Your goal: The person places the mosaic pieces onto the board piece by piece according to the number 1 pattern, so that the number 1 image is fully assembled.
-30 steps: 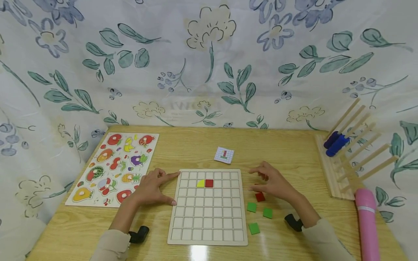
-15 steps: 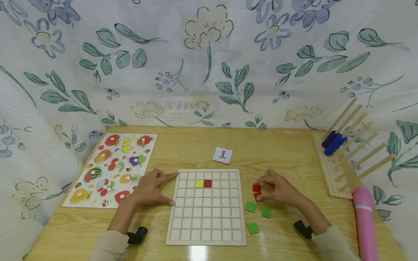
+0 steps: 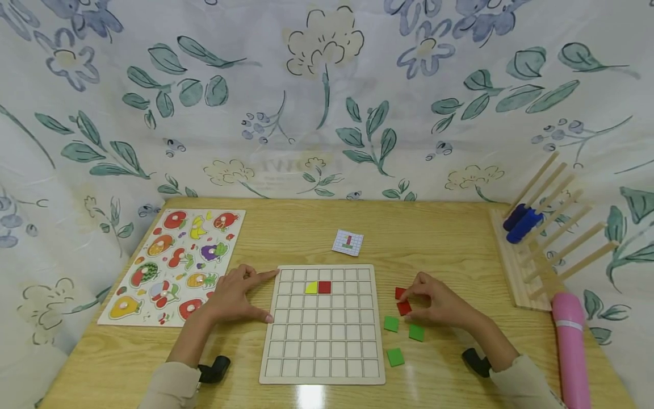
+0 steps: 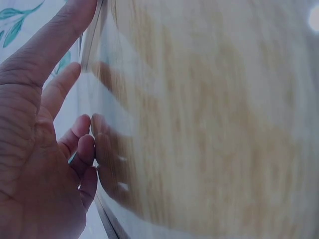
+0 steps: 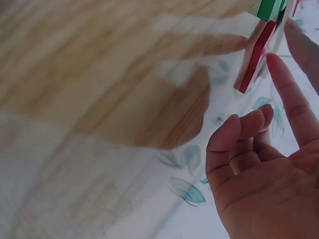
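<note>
– Right hand (image 3: 434,304)?
– Thumb and forefinger at the nearer red tile (image 3: 404,309), on the bench (image 3: 434,238) right of the grid board (image 3: 324,333). Cannot tell whether it's pinched.
– Left hand (image 3: 236,294)?
– Forefinger and thumb spread, touching the board's left edge.
– Close by?
– Green tile (image 3: 391,324), just beside the red.

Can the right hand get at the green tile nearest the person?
Probably yes: that green tile lies uncovered on the same side of the board as the right hand. Two other green tiles lie roughly between, but flat, so they shouldn't block it.
</note>
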Tool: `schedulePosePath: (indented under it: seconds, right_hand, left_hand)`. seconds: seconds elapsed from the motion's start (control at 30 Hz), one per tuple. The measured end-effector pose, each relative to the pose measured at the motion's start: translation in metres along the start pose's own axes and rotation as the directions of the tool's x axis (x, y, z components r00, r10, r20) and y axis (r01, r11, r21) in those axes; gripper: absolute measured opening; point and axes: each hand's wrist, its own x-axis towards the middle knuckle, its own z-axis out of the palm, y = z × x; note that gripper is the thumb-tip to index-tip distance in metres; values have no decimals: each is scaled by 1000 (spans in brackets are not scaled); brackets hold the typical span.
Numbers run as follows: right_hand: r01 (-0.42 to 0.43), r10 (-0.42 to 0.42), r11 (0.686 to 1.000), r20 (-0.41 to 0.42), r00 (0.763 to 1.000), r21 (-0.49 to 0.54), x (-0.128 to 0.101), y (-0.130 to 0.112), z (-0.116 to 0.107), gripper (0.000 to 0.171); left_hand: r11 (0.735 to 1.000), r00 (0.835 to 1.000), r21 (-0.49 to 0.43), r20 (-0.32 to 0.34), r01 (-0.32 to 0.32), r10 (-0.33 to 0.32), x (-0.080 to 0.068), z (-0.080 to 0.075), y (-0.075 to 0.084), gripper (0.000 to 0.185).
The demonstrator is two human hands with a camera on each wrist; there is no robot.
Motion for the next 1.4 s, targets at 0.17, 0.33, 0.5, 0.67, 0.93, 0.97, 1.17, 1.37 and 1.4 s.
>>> schedulePosePath:
  seconds: [0.17,0.33,0.5,0.67,0.93,0.97,1.17,1.37,1.4]
  right_hand:
    - [-13,14,1000,24,1000,-15,-1,0,-2,26]
    - [-12,13,999,15,1000,-38,-1,1,-2,26]
    - [-10,10,999,14,1000,-43,-1,3,0,26]
    - [-8,9,998,11,1000,-59,-1,4,1,23]
    - [7,-9,993,-11,1000,-119,-1,1,4,17]
    - [9,-11,993,-13,1000,-118,-1,0,5,17]
    - [21,-29,992,-63,998,-126,-1,-2,7,15]
    - [33,-42,993,-83,996,-110,1,-6,9,16]
    - [32,-41,993,-83,996,-110,1,-7,9,16]
  left_hand:
    - [1000,1000,8,-5,3,-3,0,0,0,98]
    - [1000,1000,9,7,15,-15,1,0,-1,98]
    - [1000,1000,11,13,22,-22,1,3,-3,98]
    - [1000,1000,12,13,22,-22,1,3,-3,98]
    - [1000,1000,16,13,22,-22,1,3,-4,99]
    - [1000,1000,16,13,22,-22,1,3,-4,100]
    - [1000,1000,14,13,21,-21,0,3,-3,99]
    - [1000,1000,15,11,18,-19,1,2,-2,99]
    - [1000,1000,14,11,13,-14,1,1,-1,98]
